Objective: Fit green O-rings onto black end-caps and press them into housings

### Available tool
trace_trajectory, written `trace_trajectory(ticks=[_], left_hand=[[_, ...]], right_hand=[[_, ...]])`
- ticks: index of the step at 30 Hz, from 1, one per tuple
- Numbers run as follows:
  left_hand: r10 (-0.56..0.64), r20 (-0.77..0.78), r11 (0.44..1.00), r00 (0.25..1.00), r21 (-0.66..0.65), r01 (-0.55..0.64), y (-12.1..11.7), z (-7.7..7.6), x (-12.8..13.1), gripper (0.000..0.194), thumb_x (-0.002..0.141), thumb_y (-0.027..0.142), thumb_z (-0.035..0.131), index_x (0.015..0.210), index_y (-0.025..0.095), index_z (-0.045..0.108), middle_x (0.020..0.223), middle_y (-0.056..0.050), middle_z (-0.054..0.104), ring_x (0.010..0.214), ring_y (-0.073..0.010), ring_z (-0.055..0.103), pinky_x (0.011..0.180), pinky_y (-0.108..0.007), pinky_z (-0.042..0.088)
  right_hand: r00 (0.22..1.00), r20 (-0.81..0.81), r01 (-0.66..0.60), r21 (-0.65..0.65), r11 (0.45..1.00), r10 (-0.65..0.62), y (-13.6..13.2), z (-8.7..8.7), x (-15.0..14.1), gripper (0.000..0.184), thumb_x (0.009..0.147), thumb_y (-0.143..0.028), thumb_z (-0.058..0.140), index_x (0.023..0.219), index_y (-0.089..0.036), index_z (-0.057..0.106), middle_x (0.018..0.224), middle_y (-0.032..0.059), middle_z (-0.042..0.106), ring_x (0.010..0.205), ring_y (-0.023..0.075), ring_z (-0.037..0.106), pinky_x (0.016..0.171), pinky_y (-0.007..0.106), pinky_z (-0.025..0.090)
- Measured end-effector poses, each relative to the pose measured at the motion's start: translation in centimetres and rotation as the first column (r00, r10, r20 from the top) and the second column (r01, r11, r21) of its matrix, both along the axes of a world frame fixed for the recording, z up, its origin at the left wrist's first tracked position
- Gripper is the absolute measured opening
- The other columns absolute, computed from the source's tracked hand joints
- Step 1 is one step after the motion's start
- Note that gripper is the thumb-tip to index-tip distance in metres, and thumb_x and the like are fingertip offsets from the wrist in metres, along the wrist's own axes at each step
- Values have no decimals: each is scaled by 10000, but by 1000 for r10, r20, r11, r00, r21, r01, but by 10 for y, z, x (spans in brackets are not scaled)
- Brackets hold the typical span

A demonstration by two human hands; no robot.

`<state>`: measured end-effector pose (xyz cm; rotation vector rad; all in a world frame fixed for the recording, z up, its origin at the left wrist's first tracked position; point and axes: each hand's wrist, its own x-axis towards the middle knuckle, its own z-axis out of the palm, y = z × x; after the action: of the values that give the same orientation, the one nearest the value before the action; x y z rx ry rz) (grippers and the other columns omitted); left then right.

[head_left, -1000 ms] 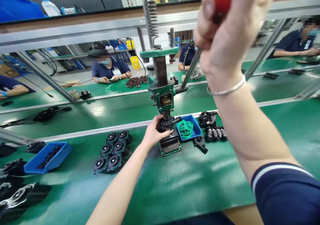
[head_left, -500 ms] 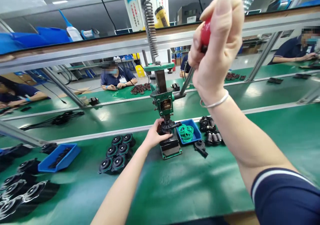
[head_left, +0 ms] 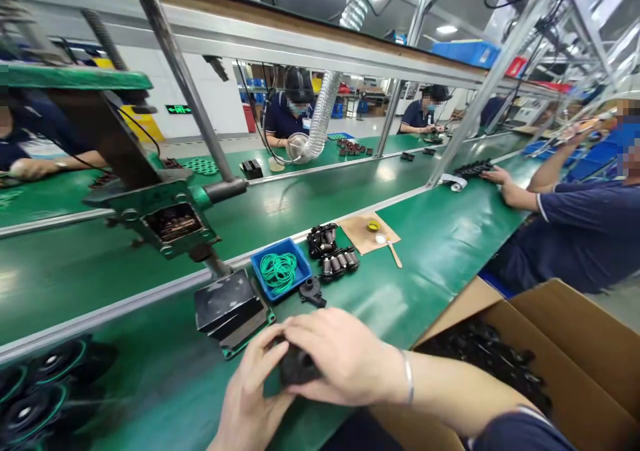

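Just above the green bench, my left hand [head_left: 253,384] and my right hand [head_left: 345,357] are both closed on a round black plastic housing [head_left: 296,367]. Fingers cover much of the housing. Behind my hands stands the hand press [head_left: 175,224], its metal lever [head_left: 183,84] untouched and its block-shaped base [head_left: 227,301] bare on top. Beside the press is a blue bin [head_left: 304,264] of green rubber rings [head_left: 277,272]. A black cover with a spout [head_left: 311,291] lies between the bin and my right hand.
Small motors [head_left: 340,262] stand grouped right of the bin. Beyond lies brown paper [head_left: 356,231] with a wooden stick [head_left: 395,254]. A cardboard box [head_left: 575,331] of black parts is at lower right. Housings with green rings [head_left: 37,404] sit at lower left. A co-worker [head_left: 585,211] sits at right.
My right hand has let go of the red-knobbed lever and come down to the housing. My left hand has brought the housing off the press towards me. The view has swung right.
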<state>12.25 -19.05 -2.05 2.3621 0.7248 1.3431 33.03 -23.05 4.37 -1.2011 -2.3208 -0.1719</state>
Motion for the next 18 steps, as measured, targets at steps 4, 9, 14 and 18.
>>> trace_trajectory(ticks=[4, 9, 14, 18], left_hand=[[81, -81, 961, 993, -259, -99, -1, -19, 3, 725, 852, 307, 681, 1461, 296, 288, 1381, -149, 546, 1254, -332, 592, 985, -516, 568], [165, -198, 935, 966, -280, -217, 4, -40, -23, 528, 889, 333, 610, 1380, 276, 422, 1308, -139, 610, 1186, -320, 646, 968, -492, 583], [175, -239, 933, 955, -269, -239, 0, -50, -30, 480, 907, 302, 579, 1364, 285, 431, 1289, -117, 628, 1176, -292, 656, 979, -461, 580], [234, -298, 911, 926, -265, -315, -14, -55, -31, 476, 905, 275, 583, 1356, 270, 432, 1308, -125, 604, 1209, -294, 631, 981, -462, 575]], right_hand=[[822, -125, 565, 70, 822, -555, -10, -28, 111, 463, 899, -492, 532, 1273, -223, 477, 1109, 147, 699, 980, 310, 694, 805, 438, 589], [519, -154, 854, 47, 518, -841, 0, -54, 257, 559, 833, -666, 505, 928, -123, 596, 673, 185, 645, 565, 325, 633, 472, 395, 453], [429, -169, 903, 88, 420, -887, 29, -20, 314, 618, 832, -687, 524, 900, -77, 596, 825, 300, 617, 762, 365, 634, 606, 436, 449], [655, -123, 755, 142, 640, -746, 56, -15, 242, 542, 961, -553, 388, 1164, -84, 569, 1094, 300, 612, 1026, 379, 618, 857, 490, 472]])
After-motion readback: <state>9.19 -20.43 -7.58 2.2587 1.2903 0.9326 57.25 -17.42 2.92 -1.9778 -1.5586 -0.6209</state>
